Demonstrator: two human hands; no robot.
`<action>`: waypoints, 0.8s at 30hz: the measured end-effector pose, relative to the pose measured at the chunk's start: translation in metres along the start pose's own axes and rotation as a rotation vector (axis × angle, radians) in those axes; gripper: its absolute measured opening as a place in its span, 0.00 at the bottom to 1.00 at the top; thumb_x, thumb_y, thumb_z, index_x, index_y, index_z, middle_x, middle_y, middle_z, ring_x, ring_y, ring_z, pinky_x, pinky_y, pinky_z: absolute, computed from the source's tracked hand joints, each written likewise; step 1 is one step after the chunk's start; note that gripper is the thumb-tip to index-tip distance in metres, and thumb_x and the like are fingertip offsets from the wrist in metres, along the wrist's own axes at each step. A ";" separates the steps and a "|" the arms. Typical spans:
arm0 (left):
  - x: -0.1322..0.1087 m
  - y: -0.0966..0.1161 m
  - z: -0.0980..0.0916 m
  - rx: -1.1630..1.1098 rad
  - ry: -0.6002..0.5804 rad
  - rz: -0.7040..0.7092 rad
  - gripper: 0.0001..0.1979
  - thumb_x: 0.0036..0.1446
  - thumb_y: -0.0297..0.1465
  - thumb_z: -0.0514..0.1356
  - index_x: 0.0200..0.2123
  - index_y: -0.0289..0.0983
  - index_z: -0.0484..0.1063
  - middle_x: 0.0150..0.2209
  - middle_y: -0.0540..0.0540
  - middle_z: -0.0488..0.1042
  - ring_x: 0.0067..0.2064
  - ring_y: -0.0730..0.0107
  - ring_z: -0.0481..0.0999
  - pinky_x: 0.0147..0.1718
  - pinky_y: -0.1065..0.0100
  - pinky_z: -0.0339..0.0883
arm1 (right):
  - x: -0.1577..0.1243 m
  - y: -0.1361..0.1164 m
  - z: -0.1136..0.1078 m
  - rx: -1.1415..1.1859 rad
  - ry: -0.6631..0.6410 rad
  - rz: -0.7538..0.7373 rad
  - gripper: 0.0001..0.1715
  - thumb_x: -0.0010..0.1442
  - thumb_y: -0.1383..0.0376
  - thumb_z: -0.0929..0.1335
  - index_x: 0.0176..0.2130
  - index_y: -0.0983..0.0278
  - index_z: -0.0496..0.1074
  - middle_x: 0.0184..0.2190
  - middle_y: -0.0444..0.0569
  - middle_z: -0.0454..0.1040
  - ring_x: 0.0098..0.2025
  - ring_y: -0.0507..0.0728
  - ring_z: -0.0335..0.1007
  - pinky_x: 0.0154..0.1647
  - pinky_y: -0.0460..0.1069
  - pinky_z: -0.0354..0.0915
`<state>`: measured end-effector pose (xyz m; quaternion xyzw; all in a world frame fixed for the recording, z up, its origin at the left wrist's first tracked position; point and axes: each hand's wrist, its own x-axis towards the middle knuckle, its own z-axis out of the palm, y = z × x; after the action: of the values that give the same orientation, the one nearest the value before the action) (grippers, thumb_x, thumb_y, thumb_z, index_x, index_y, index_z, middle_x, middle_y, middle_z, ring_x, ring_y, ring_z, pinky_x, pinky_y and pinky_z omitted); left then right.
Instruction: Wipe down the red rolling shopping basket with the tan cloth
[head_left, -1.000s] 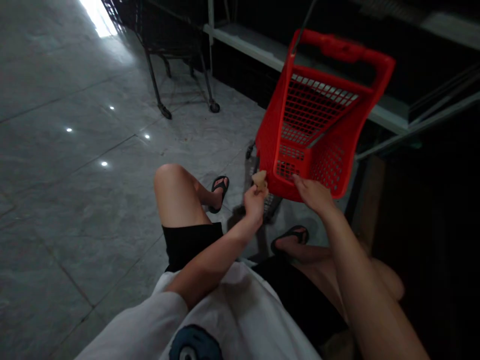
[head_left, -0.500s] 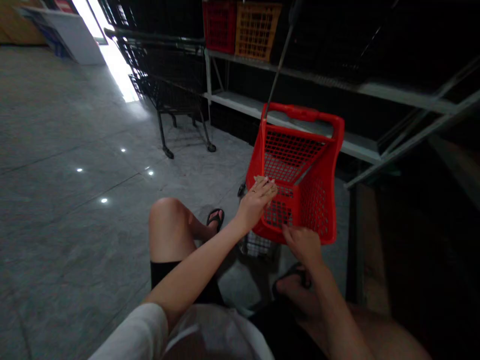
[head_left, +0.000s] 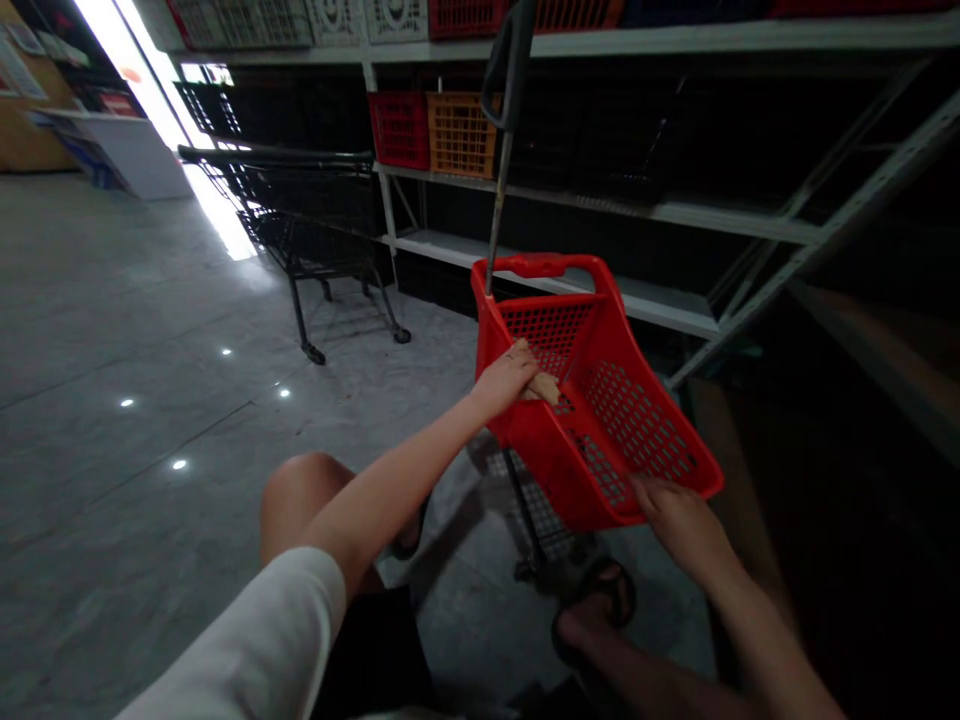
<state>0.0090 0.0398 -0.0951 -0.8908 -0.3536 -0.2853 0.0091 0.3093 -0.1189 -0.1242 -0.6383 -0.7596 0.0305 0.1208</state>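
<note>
Held a red basket [head_left: 600, 420] tipped on its side above a wire frame [head_left: 536, 505] and a grey tiled floor [head_left: 112, 420], in front of dim metal shelving [head_left: 675, 212]. Had brought the left hand [head_left: 510, 378] up within the last second, from below the outside of the rim to the inner wall. Kept its fingers curled loosely over a tan wad [head_left: 547, 390], pressing it flat to the plastic. Had slid the right hand [head_left: 675, 522] down to the lowest corner, clasping it with thumb on top and fingers tucked beneath, out of sight. Had lowered and turned the basket too. Read as wiping carried from the outer face to the inner one, steadied from below.

Moulded in glossy, rigid plastic, pierced with rows of small slots, finished with a thick rounded rim and a looped grip at the far end, beside a slim grey pole [head_left: 495, 215]. Soft, matt and crumpled in the case of the wad; cloth or sponge, impossible to tell. Polished enough underfoot to mirror the ceiling lights.
</note>
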 end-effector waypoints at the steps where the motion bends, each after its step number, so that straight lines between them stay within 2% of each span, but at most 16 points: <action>1: -0.007 0.018 0.010 -0.024 0.009 0.015 0.11 0.66 0.34 0.62 0.47 0.33 0.76 0.51 0.40 0.78 0.61 0.60 0.74 0.66 0.56 0.66 | 0.007 -0.016 0.000 0.027 -0.014 0.065 0.26 0.70 0.57 0.57 0.45 0.60 0.81 0.44 0.54 0.84 0.46 0.62 0.82 0.48 0.55 0.72; 3: -0.018 0.052 0.028 -0.032 0.043 0.042 0.12 0.68 0.31 0.58 0.52 0.35 0.74 0.52 0.42 0.78 0.58 0.64 0.76 0.63 0.59 0.69 | 0.024 -0.050 0.001 0.051 -0.072 0.181 0.30 0.73 0.55 0.53 0.56 0.60 0.76 0.49 0.55 0.83 0.47 0.61 0.81 0.46 0.53 0.72; 5: -0.023 0.075 0.039 0.011 0.071 0.039 0.13 0.70 0.29 0.55 0.55 0.35 0.72 0.51 0.43 0.77 0.57 0.67 0.76 0.63 0.62 0.68 | 0.039 -0.078 0.002 0.016 -0.075 0.330 0.34 0.74 0.53 0.50 0.56 0.62 0.76 0.45 0.58 0.83 0.44 0.61 0.82 0.41 0.52 0.71; 7: -0.020 0.079 0.040 0.095 0.047 0.091 0.13 0.71 0.29 0.53 0.54 0.35 0.73 0.49 0.44 0.78 0.56 0.68 0.77 0.65 0.63 0.65 | 0.048 -0.091 0.002 -0.068 -0.055 0.460 0.38 0.74 0.51 0.49 0.53 0.64 0.78 0.41 0.61 0.83 0.40 0.62 0.82 0.36 0.52 0.69; 9: -0.012 0.062 0.031 0.209 -0.018 0.169 0.13 0.71 0.28 0.53 0.53 0.35 0.73 0.48 0.44 0.79 0.55 0.68 0.77 0.67 0.62 0.62 | 0.048 -0.090 0.004 -0.149 -0.024 0.489 0.37 0.74 0.51 0.49 0.53 0.64 0.78 0.38 0.61 0.83 0.37 0.63 0.82 0.33 0.52 0.66; 11: -0.003 0.030 0.012 0.326 -0.073 0.188 0.13 0.70 0.28 0.54 0.54 0.35 0.73 0.49 0.43 0.79 0.57 0.68 0.77 0.68 0.60 0.62 | 0.044 -0.083 0.008 -0.209 -0.004 0.424 0.32 0.75 0.53 0.53 0.54 0.64 0.77 0.36 0.59 0.83 0.35 0.62 0.82 0.31 0.50 0.63; 15: 0.010 -0.047 -0.036 0.453 -0.059 0.081 0.15 0.69 0.27 0.55 0.55 0.35 0.74 0.55 0.41 0.79 0.64 0.61 0.72 0.69 0.56 0.61 | 0.037 -0.068 0.016 -0.275 0.043 0.344 0.26 0.74 0.56 0.56 0.51 0.64 0.78 0.33 0.55 0.83 0.31 0.59 0.80 0.27 0.47 0.56; 17: 0.011 -0.075 -0.055 0.465 -0.035 0.040 0.17 0.70 0.26 0.54 0.59 0.35 0.72 0.58 0.40 0.77 0.67 0.55 0.68 0.69 0.50 0.60 | 0.039 -0.061 0.016 -0.283 0.071 0.331 0.26 0.74 0.56 0.57 0.49 0.63 0.79 0.34 0.54 0.83 0.31 0.58 0.80 0.27 0.47 0.56; 20: 0.009 -0.090 -0.066 0.464 -0.018 -0.004 0.19 0.70 0.25 0.52 0.61 0.35 0.71 0.60 0.40 0.75 0.68 0.56 0.67 0.71 0.50 0.58 | 0.049 -0.044 0.015 -0.257 0.069 0.316 0.26 0.73 0.55 0.57 0.49 0.61 0.80 0.36 0.54 0.84 0.32 0.60 0.81 0.27 0.48 0.60; 24: 0.004 -0.075 -0.048 0.379 0.027 -0.064 0.19 0.69 0.25 0.53 0.60 0.36 0.72 0.60 0.41 0.76 0.67 0.60 0.69 0.71 0.52 0.57 | 0.067 -0.017 0.014 -0.198 0.097 0.276 0.27 0.73 0.55 0.56 0.50 0.60 0.80 0.44 0.55 0.84 0.39 0.62 0.82 0.33 0.51 0.68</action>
<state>-0.0604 0.0876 -0.0668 -0.8576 -0.4288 -0.2257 0.1723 0.2792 -0.0551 -0.1248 -0.7459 -0.6575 -0.0590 0.0886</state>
